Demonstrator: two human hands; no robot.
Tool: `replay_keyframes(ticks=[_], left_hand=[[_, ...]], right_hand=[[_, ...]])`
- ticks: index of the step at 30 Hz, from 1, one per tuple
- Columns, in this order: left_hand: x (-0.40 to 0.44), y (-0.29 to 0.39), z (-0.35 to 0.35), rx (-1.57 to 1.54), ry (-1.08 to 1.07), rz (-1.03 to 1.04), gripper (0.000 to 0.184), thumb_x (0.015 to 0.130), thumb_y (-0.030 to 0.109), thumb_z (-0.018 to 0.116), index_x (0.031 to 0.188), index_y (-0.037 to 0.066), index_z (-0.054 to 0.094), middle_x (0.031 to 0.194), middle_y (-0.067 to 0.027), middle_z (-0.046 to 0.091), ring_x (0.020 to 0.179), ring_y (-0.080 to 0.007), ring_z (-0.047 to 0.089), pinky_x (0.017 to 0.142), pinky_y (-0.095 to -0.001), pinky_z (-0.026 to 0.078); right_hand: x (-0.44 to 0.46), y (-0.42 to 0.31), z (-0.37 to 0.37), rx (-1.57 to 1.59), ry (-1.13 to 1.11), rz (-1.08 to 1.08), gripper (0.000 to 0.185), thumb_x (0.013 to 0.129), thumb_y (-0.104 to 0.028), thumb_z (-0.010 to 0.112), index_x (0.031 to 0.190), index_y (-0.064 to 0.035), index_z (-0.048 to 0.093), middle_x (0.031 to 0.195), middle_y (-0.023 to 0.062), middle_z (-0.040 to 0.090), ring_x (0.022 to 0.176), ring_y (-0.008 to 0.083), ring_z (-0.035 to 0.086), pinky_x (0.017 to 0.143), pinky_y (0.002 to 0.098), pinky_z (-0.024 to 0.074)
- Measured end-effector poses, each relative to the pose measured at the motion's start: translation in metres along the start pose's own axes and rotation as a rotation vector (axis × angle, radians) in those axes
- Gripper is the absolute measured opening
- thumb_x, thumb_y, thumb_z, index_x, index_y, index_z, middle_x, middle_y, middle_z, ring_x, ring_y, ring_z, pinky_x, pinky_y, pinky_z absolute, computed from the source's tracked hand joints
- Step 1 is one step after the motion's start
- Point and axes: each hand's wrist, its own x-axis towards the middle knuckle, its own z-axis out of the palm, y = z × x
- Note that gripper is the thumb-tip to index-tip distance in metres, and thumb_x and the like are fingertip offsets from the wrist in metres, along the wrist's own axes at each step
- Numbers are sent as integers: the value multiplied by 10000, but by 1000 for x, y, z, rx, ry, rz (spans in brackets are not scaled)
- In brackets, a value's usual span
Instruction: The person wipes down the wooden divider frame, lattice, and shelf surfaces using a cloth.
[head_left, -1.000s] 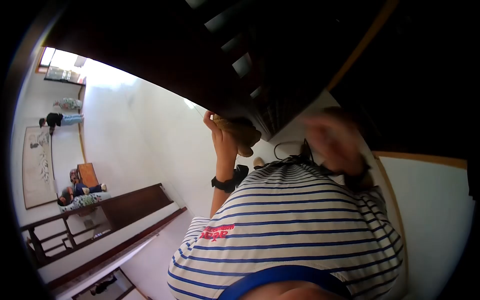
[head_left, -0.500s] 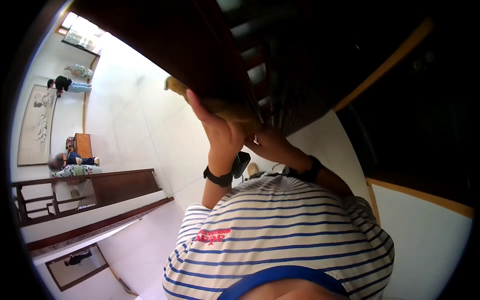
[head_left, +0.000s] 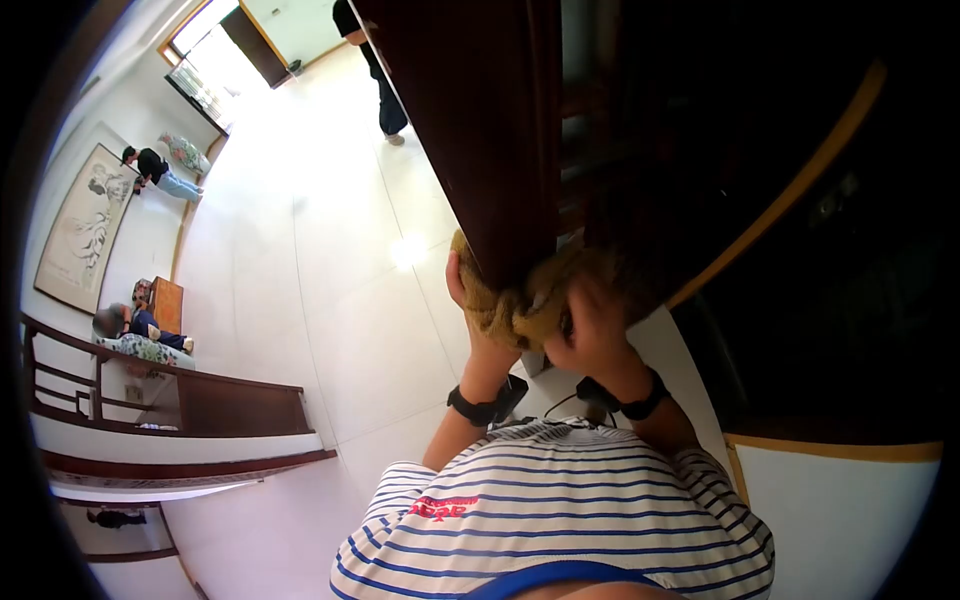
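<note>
A yellow-brown cloth (head_left: 497, 312) is bunched around the near end of a dark polished wooden beam or panel (head_left: 480, 130). My left hand (head_left: 487, 354) holds the cloth against the left side of the wood, its fingers partly hidden behind the folds. On the right side, my right hand (head_left: 597, 338) is closed on the other part of the cloth, slightly blurred. Black bands circle both wrists. Deep shadow hides much of the wood beyond the right hand.
Pale floor tiles (head_left: 340, 260) stretch off to the left. A person (head_left: 385, 90) stands beyond the wood; others are by the far wall near a hanging scroll (head_left: 85, 230), patterned vases and a wooden box (head_left: 165, 308). A dark wooden railing (head_left: 235, 405) lies at left.
Both hands have shifted right, with the right hand moving up along the wood. The cloth now wraps both sides of its end. The view has turned, bringing another person into sight.
</note>
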Motion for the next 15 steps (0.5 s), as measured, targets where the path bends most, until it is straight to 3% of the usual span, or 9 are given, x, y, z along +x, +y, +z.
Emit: replay_keyframes(ticks=[1, 3, 5, 7, 10, 12, 14, 15], left_hand=[[0, -4, 4, -3, 4, 9, 882, 789, 129, 629, 1392, 42, -9, 1384, -159, 254, 1267, -269, 314, 1063, -368, 236], [-3, -6, 14, -377, 145, -42, 871, 759, 110, 669, 1384, 64, 63, 1354, -129, 275, 1245, -234, 323, 1056, -364, 256], [-11, -23, 24, -535, 181, -104, 864, 747, 125, 689, 1373, 68, 96, 1336, -115, 289, 1228, -222, 335, 1052, -357, 263], [-18, -35, 26, -679, 232, -176, 857, 734, 141, 708, 1363, 72, 130, 1318, -101, 303, 1210, -210, 346, 1049, -349, 270], [-25, -48, 23, -195, 210, -67, 834, 726, 166, 718, 1350, 70, 173, 1274, -73, 337, 1188, -191, 351, 1053, -321, 259], [-33, -61, 18, -2, 99, -26, 836, 730, 195, 715, 1352, 65, 171, 1284, -79, 332, 1201, -200, 338, 1054, -319, 252], [-48, -77, 21, 180, -28, 13, 840, 733, 225, 713, 1353, 59, 170, 1295, -85, 326, 1214, -208, 325, 1055, -317, 245], [-59, -87, 25, 126, -32, 20, 802, 742, 251, 700, 1345, 55, 208, 1310, -98, 315, 1228, -212, 311, 1060, -319, 231]], right_hand=[[1, -2, 10, 36, 41, 20, 297, 683, -173, 622, 915, -4, 545, 825, 181, 552, 734, 352, 554, 650, 411, 463], [-4, -2, 20, 73, 82, 38, 313, 681, -189, 620, 918, 2, 550, 819, 189, 560, 728, 352, 562, 672, 409, 473], [-10, 1, 28, -99, 129, -49, 398, 698, -203, 614, 984, 61, 530, 888, 216, 582, 777, 387, 581, 678, 418, 491], [-18, 1, 32, -55, 118, -39, 408, 705, -213, 609, 990, 70, 532, 887, 229, 587, 775, 394, 586, 697, 422, 493], [-34, 10, 43, 3, 109, -11, 389, 718, -222, 603, 970, 69, 548, 876, 237, 596, 769, 400, 593, 718, 428, 492], [-44, 18, 50, 15, 110, 5, 360, 723, -221, 602, 944, 60, 562, 867, 232, 600, 766, 399, 595, 720, 429, 489], [-57, 24, 55, -52, 96, 46, 339, 706, -257, 616, 933, -5, 602, 823, 177, 625, 719, 333, 619, 659, 394, 512], [-67, 27, 57, -54, 97, 55, 339, 706, -257, 616, 933, -5, 602, 823, 177, 625, 719, 333, 619, 659, 394, 512]])
